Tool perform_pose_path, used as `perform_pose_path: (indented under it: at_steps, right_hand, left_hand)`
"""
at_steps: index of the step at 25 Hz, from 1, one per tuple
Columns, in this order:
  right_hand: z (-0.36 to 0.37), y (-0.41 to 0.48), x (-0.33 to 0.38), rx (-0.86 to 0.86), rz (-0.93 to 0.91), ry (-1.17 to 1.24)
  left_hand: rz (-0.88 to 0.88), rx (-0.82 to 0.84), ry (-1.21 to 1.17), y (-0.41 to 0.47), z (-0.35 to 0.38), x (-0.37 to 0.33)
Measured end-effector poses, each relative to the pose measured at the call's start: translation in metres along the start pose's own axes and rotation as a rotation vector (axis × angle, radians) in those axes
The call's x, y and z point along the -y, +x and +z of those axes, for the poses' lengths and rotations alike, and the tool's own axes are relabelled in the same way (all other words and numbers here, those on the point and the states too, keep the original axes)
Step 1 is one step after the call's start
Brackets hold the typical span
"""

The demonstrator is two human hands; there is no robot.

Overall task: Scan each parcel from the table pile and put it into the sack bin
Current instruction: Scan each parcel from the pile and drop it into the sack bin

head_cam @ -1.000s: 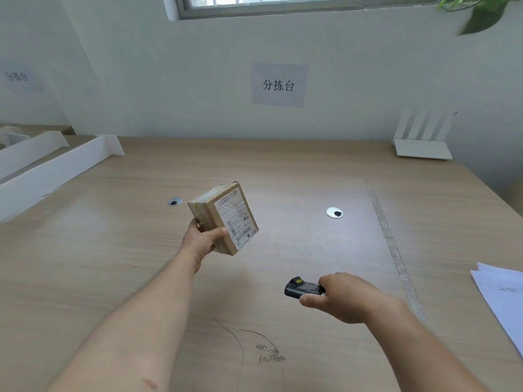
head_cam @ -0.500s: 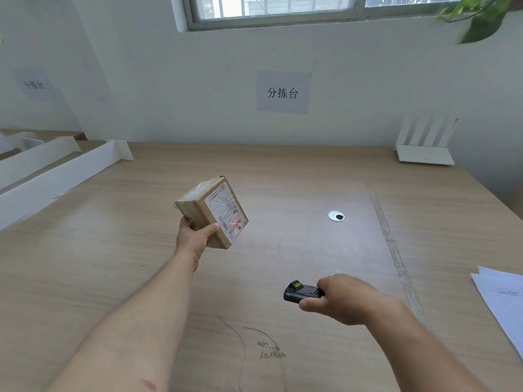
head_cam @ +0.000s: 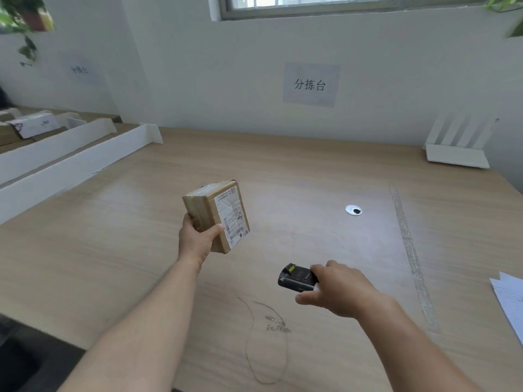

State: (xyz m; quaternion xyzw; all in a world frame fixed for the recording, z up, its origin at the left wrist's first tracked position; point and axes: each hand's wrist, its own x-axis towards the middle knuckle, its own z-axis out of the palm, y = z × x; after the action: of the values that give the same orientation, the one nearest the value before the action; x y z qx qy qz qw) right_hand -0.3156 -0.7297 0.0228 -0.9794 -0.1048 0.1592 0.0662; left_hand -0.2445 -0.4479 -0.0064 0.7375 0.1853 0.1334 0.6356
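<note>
My left hand [head_cam: 198,240] grips a small brown cardboard parcel [head_cam: 210,210] from below and holds it up over the wooden table [head_cam: 311,171]. Its white shipping label with barcodes faces right, toward the scanner. My right hand [head_cam: 339,291] holds a black handheld scanner [head_cam: 297,278] low over the table, its front pointing left at the parcel. No red scan mark shows on the label. The sack bin is not in view.
White dividers [head_cam: 76,154] and more parcels [head_cam: 34,124] lie at the far left. A white router [head_cam: 455,151] stands at the back right. White papers [head_cam: 509,301] lie at the right edge. A thin wire loop [head_cam: 266,343] lies near the front.
The red scan mark seen on the label half a second ago is gone. The view has turned left, showing more of the left side. Both hands keep their grips.
</note>
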Motion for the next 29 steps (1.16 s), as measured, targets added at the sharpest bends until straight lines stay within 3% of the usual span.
perform_pose_path:
  at_steps: [6,13,29]
  right_hand:
    - [0.019,0.005,0.055,-0.073,-0.219,0.004]
    - [0.027,0.005,0.159,-0.121,-0.442,-0.006]
    - [0.098,-0.048,0.561,-0.034,-0.981,-0.151]
  left_hand:
    - [-0.100,-0.316,0.172,-0.072,-0.070,0.043]
    - [-0.112,-0.545,0.245,-0.104,-0.181,0.056]
    - [-0.234,-1.150,0.210,-0.200,-0.568,0.105]
